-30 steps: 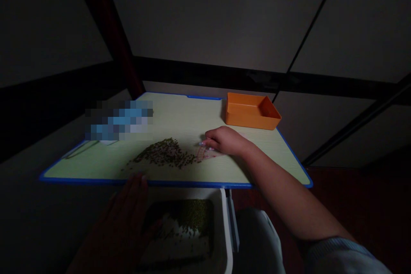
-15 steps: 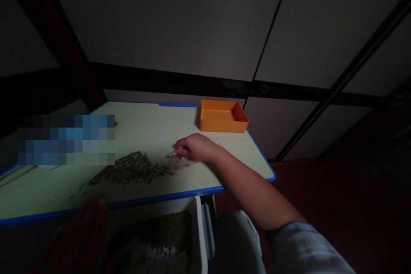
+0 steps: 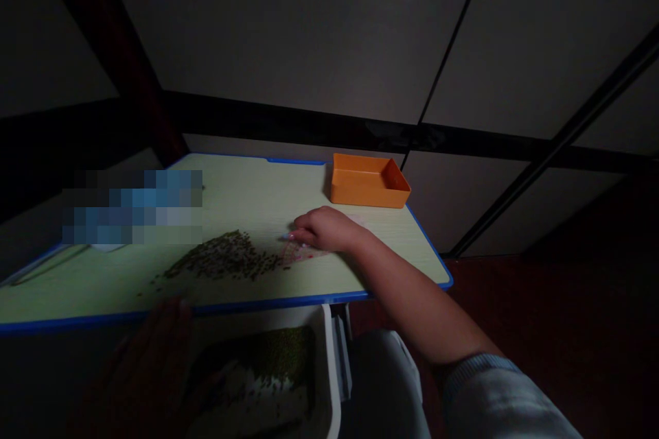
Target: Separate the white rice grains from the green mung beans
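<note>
My right hand [image 3: 327, 229] rests low over the table with its fingers curled. Anything between its fingertips is too small or hidden to make out. Beneath it shows a pinkish patterned patch [image 3: 309, 254]; whether it is a print or a thin sheet I cannot tell. Just left of this hand, small dark seeds or beans [image 3: 226, 255] lie spread in a heap. In deep shadow at the lower left is my left hand [image 3: 149, 357], fingers stretched out, over the white drawer [image 3: 333, 370]. Green and dark grains [image 3: 283, 350] lie inside that drawer, under the table's near edge.
An orange open box [image 3: 368, 195] stands at the back right of the pale, blue-edged table [image 3: 247, 185]. A blurred-out bluish object [image 3: 149, 209] is at the left. Cabinet panels [image 3: 319, 27] rise behind, and my leg [image 3: 384, 384] is beside the drawer.
The whole view has shifted slightly, so the table and both hands appear a little further right and higher. Against the table, my right hand and the heap look almost unchanged.
</note>
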### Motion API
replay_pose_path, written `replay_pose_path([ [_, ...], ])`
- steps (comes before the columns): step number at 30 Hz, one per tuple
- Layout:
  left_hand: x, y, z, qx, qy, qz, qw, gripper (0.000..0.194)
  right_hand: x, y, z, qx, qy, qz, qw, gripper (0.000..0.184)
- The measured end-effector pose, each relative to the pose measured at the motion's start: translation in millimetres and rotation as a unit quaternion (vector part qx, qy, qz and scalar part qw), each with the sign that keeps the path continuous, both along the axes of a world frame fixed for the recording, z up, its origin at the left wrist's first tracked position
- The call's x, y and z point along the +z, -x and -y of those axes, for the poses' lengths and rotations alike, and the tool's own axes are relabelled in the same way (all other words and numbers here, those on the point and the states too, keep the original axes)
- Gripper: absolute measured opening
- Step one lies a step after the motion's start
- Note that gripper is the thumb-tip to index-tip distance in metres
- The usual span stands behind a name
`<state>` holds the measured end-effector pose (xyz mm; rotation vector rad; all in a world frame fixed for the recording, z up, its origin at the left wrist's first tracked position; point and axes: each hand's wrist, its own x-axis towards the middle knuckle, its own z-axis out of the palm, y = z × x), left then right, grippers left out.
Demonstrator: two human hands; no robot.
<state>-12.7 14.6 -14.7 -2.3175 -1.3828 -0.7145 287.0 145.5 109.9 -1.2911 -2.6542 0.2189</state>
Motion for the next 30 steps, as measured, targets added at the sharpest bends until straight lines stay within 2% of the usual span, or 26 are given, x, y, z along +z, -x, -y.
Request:
replay_pose_path([
  [5,0.5,0.6,-0.4,0.003,-0.033,-0.042,0.999,0.079,0.1,-1.2,0.4,0.003,0.005,-0.008,1.0,0.038],
  [7,3.9,-1.3,1.4,0.029,-0.02,-0.048,0.998,0.078,0.5,-1.1,1.2,0.004,0.013,-0.014,1.0,0.037],
  [10,15.3,-7.2,7.8,0.037,-0.003,-0.087,0.995,0.085,2.1,-0.1,3.6,-0.002,0.029,-0.019,0.999,0.033],
  [11,19.8,-9.6,10.3,0.044,0.028,-0.109,0.993,0.085,2.9,0.3,4.5,-0.006,0.034,-0.017,0.999,0.032],
  [16,33.1,-17.1,17.9,0.064,0.07,-0.126,0.988,0.081,8.7,-0.7,6.8,-0.017,0.046,-0.042,0.998,0.034],
  [23,24.0,-13.1,14.8,0.061,0.06,-0.112,0.99,0.084,11.1,-10.4,3.4,-0.022,0.06,-0.128,0.99,0.038],
  [26,20.5,-10.5,12.1,0.046,0.037,-0.1,0.993,0.085,8.1,-11.5,1.4,-0.008,0.06,-0.106,0.993,0.037],
  [30,19.3,-9.2,11.0,0.039,0.036,-0.09,0.995,0.083,2.7,-9.3,-0.5,0.044,0.049,-0.074,0.995,0.037],
])
